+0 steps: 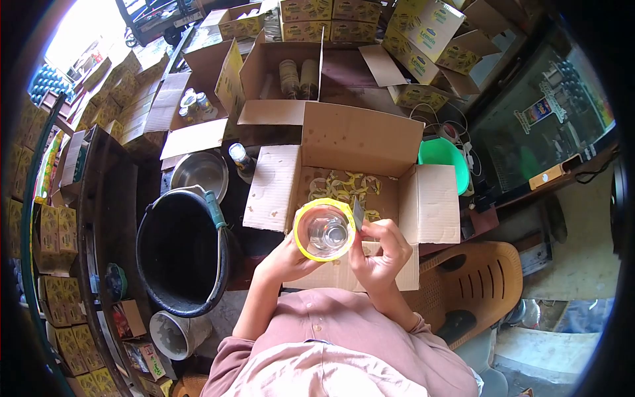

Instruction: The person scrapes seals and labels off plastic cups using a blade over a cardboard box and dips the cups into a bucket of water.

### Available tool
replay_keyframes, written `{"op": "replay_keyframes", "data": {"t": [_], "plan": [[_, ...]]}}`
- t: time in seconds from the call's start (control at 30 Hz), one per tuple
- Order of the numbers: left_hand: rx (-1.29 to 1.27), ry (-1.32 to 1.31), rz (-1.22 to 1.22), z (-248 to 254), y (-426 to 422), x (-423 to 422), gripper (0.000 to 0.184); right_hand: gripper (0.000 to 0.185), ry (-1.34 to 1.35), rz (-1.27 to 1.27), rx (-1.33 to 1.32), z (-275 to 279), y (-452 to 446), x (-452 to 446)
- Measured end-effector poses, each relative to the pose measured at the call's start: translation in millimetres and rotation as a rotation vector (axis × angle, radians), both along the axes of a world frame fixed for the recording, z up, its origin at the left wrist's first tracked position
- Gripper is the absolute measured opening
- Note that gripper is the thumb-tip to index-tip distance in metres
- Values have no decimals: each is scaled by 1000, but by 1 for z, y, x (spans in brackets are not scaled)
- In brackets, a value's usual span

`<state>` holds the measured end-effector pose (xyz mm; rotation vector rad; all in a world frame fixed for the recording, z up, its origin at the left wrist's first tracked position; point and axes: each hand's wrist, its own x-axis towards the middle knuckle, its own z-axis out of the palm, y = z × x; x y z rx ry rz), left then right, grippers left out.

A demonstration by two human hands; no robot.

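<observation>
A cluttered storeroom, with stacked yellow cartons point(63, 303) along the left side and more printed boxes point(423, 40) at the far side. In the near centre, a clear jar point(324, 231) with a bright yellow rim point(324, 202) is held above an open box point(360, 139), its mouth turned up towards the viewer. The left hand point(288, 259) grasps the jar from its near left side. The right hand point(380, 255), fingers bent, pinches a thin grey blade point(358, 212), which stands close against the right edge of the rim; whether the two touch cannot be told. Curled yellow strips point(350, 183) lie scattered on the floor of the box, beyond the jar. To the left stand a large black bucket point(147, 264), a metal bowl point(200, 173) just beyond it and a white pail point(173, 331) on its near side. A small bottle point(241, 157) stands between the bowl and the box. To the right, a green basin point(444, 159) lies just beyond the box flap, and a brown chair point(489, 274) stands nearer the person. A farther carton point(264, 66) contains two tall containers point(299, 78).
</observation>
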<state>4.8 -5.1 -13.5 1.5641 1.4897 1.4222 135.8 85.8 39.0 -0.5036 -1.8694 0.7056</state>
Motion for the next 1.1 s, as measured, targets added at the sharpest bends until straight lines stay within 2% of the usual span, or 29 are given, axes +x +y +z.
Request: {"op": "replay_keyframes", "data": {"t": [0.27,0.57,0.77,0.87,0.97,1.1], "plan": [[46,-253,-62,-3,1,0,69,15,6,-2,6,0,-4,3],[86,-396,-97,3,5,2,69,16,-2,34,-85,7,-13,6],[103,-318,-65,-1,5,2,69,18,-27,28,-75,7,-14,8],[67,-147,-35,-1,0,3,69,17,7,6,-49,5,-13,4],[81,-86,-42,-2,0,0,69,17,11,9,-23,7,-11,3],[83,-225,-40,-1,-2,2,61,17,-5,34,-13,7,-9,5]]}}
